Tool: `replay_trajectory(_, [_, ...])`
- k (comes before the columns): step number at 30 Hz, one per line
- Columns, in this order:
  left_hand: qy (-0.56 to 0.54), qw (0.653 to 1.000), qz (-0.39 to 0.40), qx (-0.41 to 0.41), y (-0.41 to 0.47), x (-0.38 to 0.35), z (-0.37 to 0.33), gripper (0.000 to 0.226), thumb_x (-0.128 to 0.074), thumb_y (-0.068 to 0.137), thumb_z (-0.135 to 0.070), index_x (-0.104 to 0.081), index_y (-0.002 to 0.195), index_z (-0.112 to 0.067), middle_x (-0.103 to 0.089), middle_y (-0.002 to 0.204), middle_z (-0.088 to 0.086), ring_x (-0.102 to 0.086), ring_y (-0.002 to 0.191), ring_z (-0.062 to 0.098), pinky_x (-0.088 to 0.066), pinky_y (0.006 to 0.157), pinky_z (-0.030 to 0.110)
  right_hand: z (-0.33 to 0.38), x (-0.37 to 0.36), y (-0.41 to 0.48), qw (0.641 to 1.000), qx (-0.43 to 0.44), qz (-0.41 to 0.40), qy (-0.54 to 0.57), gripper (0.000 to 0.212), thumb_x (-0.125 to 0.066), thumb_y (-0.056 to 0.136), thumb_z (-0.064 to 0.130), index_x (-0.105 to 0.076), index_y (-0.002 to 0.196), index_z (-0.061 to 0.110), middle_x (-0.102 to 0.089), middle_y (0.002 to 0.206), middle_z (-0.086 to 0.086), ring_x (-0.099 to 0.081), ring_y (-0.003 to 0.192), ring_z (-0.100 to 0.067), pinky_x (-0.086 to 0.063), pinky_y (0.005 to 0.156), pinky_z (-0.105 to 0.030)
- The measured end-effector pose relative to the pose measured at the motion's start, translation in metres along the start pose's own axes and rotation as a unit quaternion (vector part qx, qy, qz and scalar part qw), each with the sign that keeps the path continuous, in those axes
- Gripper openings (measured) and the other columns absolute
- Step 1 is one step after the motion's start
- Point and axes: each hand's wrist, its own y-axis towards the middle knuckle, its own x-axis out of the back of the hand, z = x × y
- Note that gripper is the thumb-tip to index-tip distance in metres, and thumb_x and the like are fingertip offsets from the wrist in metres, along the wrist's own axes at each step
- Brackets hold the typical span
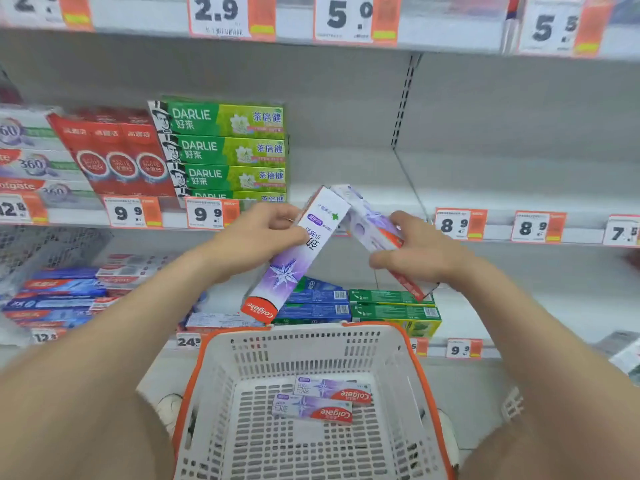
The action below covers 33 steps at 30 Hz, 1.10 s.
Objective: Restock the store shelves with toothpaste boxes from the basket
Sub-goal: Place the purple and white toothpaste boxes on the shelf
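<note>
My left hand point(258, 233) grips a purple and white Colgate toothpaste box point(294, 261), tilted with its red end down. My right hand point(412, 249) holds a second purple Colgate box point(367, 216), tilted the other way, so the two top ends almost meet in front of the middle shelf. Below them stands the white basket point(415, 362) with an orange rim. Two more purple Colgate boxes point(332, 389) point(311, 408) lie flat on its floor.
The middle shelf point(502, 188) is bare on the right side; green Darlie boxes point(225, 150) and red boxes point(117, 157) fill its left. The lower shelf holds blue boxes point(317, 306) and green boxes point(394, 308). Price tags point(460, 223) line the shelf edges.
</note>
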Motion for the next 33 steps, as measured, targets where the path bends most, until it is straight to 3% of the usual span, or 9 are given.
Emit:
replay_trajectory(5, [-0.018,0.992,-0.12,-0.018,0.017,-0.013,0.002,0.014,-0.07,0.093,-0.019,-0.072,0.107,-0.019,-0.081,0.094,-0.003,-0.078,0.087,0.022,-0.062,0.08,0.043,0.03,0.015,0.017,0.952,-0.057,-0.001,0.299,0.045,-0.085,0.084,0.034,-0.056,0.112,0.013,-0.079,0.088,-0.014,-0.077,0.071,-0.032,-0.065,0.073,-0.051])
replay_trajectory(10, [0.041,0.982,-0.183,-0.018,0.039,-0.023,-0.001,0.014,-0.072,0.091,-0.036,-0.07,0.1,-0.026,-0.079,0.094,-0.011,-0.076,0.088,0.012,-0.061,0.086,0.048,0.036,0.012,0.064,0.941,-0.048,-0.123,0.312,0.039,-0.074,0.087,0.042,-0.07,0.108,0.009,-0.074,0.088,-0.004,-0.069,0.066,-0.019,-0.056,0.064,-0.03])
replay_trajectory(13, [0.12,0.973,-0.197,-0.026,0.05,-0.025,-0.003,0.018,-0.07,0.095,-0.038,-0.068,0.106,-0.024,-0.075,0.103,-0.011,-0.071,0.092,0.008,-0.06,0.083,0.043,0.031,0.01,0.088,0.855,-0.036,-0.177,0.486,0.071,-0.073,0.092,0.028,-0.034,0.151,0.035,-0.072,0.107,-0.006,-0.07,0.072,-0.022,-0.064,0.069,-0.043])
replay_trajectory(15, [0.142,0.97,-0.196,-0.031,0.056,-0.026,-0.004,0.02,-0.069,0.096,-0.039,-0.068,0.109,-0.023,-0.073,0.104,-0.011,-0.069,0.092,0.008,-0.059,0.081,0.037,0.026,0.008,0.102,0.818,-0.018,-0.192,0.542,0.083,-0.065,0.096,0.02,-0.016,0.153,0.056,-0.066,0.11,-0.008,-0.068,0.068,-0.023,-0.064,0.07,-0.053])
replay_trajectory(20, [0.184,0.96,-0.213,-0.01,0.069,-0.027,0.001,0.023,-0.068,0.095,-0.045,-0.067,0.1,-0.023,-0.072,0.096,-0.009,-0.067,0.087,0.01,-0.057,0.077,0.036,0.025,0.0,0.124,0.883,0.003,-0.21,0.419,0.036,-0.041,0.104,0.027,-0.053,0.135,0.041,-0.059,0.112,0.0,-0.072,0.094,-0.027,-0.064,0.082,-0.051])
replay_trajectory(24, [0.215,0.955,-0.204,0.008,0.069,-0.027,0.006,0.024,-0.064,0.095,-0.046,-0.061,0.098,-0.022,-0.069,0.095,-0.006,-0.067,0.087,0.018,-0.054,0.068,0.036,0.011,0.0,0.135,0.904,-0.013,-0.166,0.393,0.062,-0.036,0.088,0.007,-0.054,0.139,0.037,-0.058,0.132,-0.004,-0.068,0.101,-0.024,-0.059,0.091,-0.039])
replay_trajectory(27, [0.236,0.95,-0.205,0.021,0.066,-0.024,0.008,0.024,-0.064,0.097,-0.044,-0.06,0.098,-0.02,-0.067,0.094,-0.003,-0.065,0.086,0.02,-0.046,0.062,0.032,0.0,0.006,0.133,0.956,-0.018,-0.175,0.236,0.07,-0.044,0.087,0.0,-0.05,0.148,0.034,-0.056,0.129,0.0,-0.06,0.089,-0.02,-0.046,0.067,-0.024])
replay_trajectory(30, [0.253,0.945,-0.203,0.029,0.062,-0.019,0.013,0.025,-0.062,0.096,-0.047,-0.06,0.097,-0.022,-0.067,0.094,-0.003,-0.064,0.085,0.022,-0.053,0.071,0.038,-0.012,0.008,0.138,0.978,-0.01,-0.207,0.018,0.058,-0.061,0.091,0.017,-0.05,0.145,0.03,-0.064,0.123,-0.005,-0.059,0.114,-0.036,-0.046,0.086,-0.035])
replay_trajectory(33, [0.25,0.947,-0.198,0.029,0.059,-0.013,0.015,0.025,-0.061,0.094,-0.05,-0.062,0.099,-0.026,-0.069,0.096,-0.006,-0.066,0.085,0.021,-0.058,0.077,0.043,-0.017,0.01,0.14,0.939,-0.096,-0.225,-0.241,0.039,-0.066,0.092,0.035,-0.062,0.131,0.033,-0.062,0.109,-0.012,-0.051,0.113,-0.039,-0.033,0.089,-0.042])
